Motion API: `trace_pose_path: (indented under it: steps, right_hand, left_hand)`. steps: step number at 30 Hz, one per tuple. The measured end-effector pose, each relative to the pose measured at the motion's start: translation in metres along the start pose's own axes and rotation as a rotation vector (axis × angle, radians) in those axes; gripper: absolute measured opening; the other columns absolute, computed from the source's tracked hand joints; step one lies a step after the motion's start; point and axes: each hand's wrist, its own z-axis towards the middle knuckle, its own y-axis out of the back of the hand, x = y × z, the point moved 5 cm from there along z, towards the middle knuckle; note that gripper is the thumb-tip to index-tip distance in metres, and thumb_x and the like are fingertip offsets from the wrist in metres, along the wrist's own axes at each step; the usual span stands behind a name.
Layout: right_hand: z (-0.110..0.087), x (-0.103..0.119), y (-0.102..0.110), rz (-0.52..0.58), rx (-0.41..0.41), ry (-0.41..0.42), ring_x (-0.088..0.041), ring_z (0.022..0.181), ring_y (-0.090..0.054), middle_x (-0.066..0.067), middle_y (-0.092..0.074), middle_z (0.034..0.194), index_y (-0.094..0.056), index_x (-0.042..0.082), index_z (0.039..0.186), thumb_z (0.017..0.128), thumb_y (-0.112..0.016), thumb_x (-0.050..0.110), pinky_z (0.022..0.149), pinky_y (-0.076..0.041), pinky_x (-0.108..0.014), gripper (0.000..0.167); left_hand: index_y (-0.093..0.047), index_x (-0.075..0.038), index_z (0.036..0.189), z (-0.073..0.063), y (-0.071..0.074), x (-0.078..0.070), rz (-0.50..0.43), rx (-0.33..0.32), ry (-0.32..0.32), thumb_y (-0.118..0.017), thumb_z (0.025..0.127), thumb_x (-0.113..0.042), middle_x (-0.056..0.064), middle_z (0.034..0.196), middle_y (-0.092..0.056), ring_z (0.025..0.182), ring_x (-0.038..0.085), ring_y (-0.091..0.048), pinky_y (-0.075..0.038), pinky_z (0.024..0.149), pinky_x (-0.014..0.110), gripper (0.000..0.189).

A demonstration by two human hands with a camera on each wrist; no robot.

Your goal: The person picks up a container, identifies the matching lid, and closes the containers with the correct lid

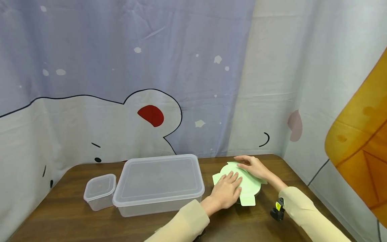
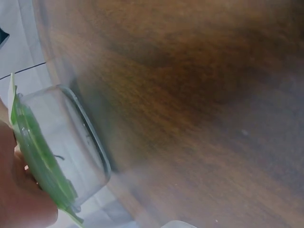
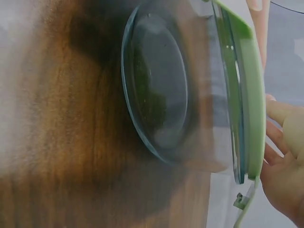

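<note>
A round clear glass food container [image 3: 161, 85] stands on the table under a pale green lid [image 1: 249, 183]. The lid's side flaps stick outward, including the near flap [image 1: 248, 200] and the left flap [image 1: 216, 178]. My left hand [image 1: 225, 191] rests on the lid's near left part, fingers spread and nearly straight. At the far right edge my right hand [image 1: 254, 167] touches the lid with loosely bent fingers. In the right wrist view, one flap [image 3: 244, 202] hangs away from the glass wall. The left wrist view shows the lid [image 2: 40, 152] seated over the glass rim.
A large clear plastic box [image 1: 160, 181] with a frosted lid stands left of the glass container. Beside it, further left, is a small lidded plastic box [image 1: 101, 191]. All stand on a brown wooden table [image 1: 60, 208]. A printed curtain [image 1: 196, 84] hangs behind.
</note>
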Motion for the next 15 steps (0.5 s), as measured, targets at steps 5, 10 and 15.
trace_pose_path:
  steps: [5, 10, 15]
  right_hand:
    - [0.007, -0.004, -0.004, -0.039, 0.032, -0.001, -0.043, 0.127, -0.048, -0.020, -0.059, 0.131, -0.060, 0.001, 0.127, 0.097, -0.057, 0.020, 0.104, -0.037, -0.062, 0.035]
    - [0.013, -0.005, -0.007, -0.074, 0.080, 0.011, -0.042, 0.126, -0.049, -0.017, -0.062, 0.128, -0.061, 0.002, 0.125, 0.098, -0.055, 0.022, 0.104, -0.038, -0.061, 0.034]
    - [0.016, -0.001, -0.010, -0.086, 0.134, 0.008, -0.040, 0.124, -0.052, -0.017, -0.062, 0.128, -0.061, 0.003, 0.125, 0.099, -0.053, 0.022, 0.101, -0.043, -0.057, 0.034]
  left_hand:
    - [-0.040, -0.021, 0.147, -0.001, -0.002, 0.000, 0.011, -0.001, -0.003, -0.027, 0.105, -0.035, -0.001, 0.155, -0.034, 0.146, 0.017, -0.027, -0.027, 0.119, 0.035, 0.046]
    - [-0.039, -0.022, 0.148, -0.001, -0.002, 0.000, 0.013, 0.004, -0.001, -0.026, 0.105, -0.035, -0.002, 0.156, -0.033, 0.146, 0.016, -0.026, -0.026, 0.119, 0.035, 0.047]
    - [-0.037, -0.023, 0.148, -0.002, -0.002, 0.000, 0.001, 0.018, 0.003, -0.025, 0.105, -0.036, -0.003, 0.156, -0.031, 0.147, 0.015, -0.025, -0.025, 0.119, 0.035, 0.047]
